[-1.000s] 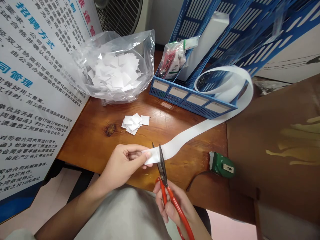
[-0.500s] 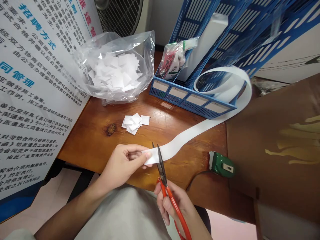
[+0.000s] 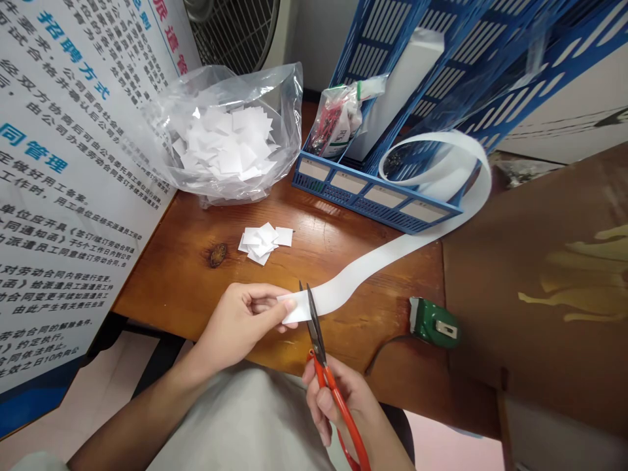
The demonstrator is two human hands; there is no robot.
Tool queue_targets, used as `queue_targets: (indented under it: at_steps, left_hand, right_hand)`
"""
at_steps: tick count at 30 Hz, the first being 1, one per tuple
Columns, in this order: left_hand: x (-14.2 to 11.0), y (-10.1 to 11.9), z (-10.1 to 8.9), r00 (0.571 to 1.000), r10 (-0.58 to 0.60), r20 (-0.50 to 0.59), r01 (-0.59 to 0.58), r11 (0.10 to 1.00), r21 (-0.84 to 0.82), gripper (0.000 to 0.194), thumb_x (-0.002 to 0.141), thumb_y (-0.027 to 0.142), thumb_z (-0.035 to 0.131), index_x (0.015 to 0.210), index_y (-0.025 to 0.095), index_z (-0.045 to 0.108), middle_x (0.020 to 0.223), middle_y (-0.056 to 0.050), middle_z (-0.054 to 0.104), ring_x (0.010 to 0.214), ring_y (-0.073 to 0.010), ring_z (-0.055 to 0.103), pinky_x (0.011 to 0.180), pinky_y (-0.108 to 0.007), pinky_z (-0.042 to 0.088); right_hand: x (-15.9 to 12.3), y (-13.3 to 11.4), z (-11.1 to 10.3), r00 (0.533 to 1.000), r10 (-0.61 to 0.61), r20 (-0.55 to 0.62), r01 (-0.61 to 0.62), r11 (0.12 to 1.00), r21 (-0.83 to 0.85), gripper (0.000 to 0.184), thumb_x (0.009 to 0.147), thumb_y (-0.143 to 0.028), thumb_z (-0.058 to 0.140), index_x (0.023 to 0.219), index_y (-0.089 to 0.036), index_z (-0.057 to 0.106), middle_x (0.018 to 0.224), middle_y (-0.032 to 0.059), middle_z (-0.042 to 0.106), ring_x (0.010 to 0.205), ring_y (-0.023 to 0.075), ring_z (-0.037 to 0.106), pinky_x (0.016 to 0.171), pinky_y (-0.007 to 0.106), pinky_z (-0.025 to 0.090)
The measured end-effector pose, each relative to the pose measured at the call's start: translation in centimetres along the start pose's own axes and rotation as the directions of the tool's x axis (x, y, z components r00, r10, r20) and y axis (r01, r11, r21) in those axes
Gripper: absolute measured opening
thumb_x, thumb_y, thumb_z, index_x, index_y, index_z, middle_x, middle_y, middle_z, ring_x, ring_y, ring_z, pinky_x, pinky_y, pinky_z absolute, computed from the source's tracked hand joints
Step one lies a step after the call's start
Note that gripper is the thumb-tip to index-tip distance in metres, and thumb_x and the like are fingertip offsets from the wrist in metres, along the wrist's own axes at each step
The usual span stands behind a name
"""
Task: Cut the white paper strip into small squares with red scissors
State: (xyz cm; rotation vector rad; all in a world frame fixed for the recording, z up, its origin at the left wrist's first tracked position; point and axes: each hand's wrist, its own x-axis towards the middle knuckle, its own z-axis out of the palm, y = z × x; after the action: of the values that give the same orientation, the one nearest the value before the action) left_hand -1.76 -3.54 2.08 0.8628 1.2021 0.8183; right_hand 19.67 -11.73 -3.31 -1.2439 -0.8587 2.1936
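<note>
Between thumb and fingers, my left hand pinches the free end of a long white strip. My right hand is wrapped round the orange handles of a pair of scissors. Their dark blades are slightly apart and straddle the strip just right of my left thumb. From there the strip runs right across the table and curls into a loop over a blue file rack. A small pile of cut white pieces lies beyond my left hand.
A clear plastic bag full of white pieces stands at the back left. The blue file rack holds a bagged red item and a white box. A green tape measure lies right, beside a brown carton. A printed board borders the left.
Hardly anything differs: both hands, the strip and the scissors keep their places, and the view has shifted very slightly.
</note>
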Motion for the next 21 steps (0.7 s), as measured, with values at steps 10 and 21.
queue_targets:
  at_steps: [10, 21]
  left_hand:
    - [0.4, -0.2, -0.4, 0.998, -0.058, 0.023, 0.058, 0.998, -0.014, 0.022, 0.088, 0.036, 0.078, 0.090, 0.015, 0.082, 0.077, -0.007, 0.080, 0.066, -0.0141, 0.072, 0.067, -0.022, 0.060]
    - [0.8, -0.7, -0.6, 0.997, -0.076, 0.035, 0.077, 0.996, -0.046, 0.022, 0.089, 0.035, 0.078, 0.094, 0.015, 0.083, 0.078, -0.006, 0.081, 0.068, -0.0114, 0.072, 0.065, -0.016, 0.058]
  right_hand:
    - [0.0, -0.1, 0.1, 0.999, 0.039, -0.020, -0.039, 0.999, -0.020, 0.051, 0.084, -0.067, 0.073, 0.088, -0.019, 0.057, 0.063, -0.0046, 0.055, 0.044, 0.0070, 0.046, 0.042, 0.019, 0.042]
    - [0.4, -1.3, 0.9, 0.982, 0.156, -0.102, -0.164, 0.983, -0.076, 0.072, 0.063, -0.086, 0.075, 0.075, -0.019, 0.051, 0.056, -0.0041, 0.058, 0.034, 0.0055, 0.047, 0.035, 0.018, 0.038]
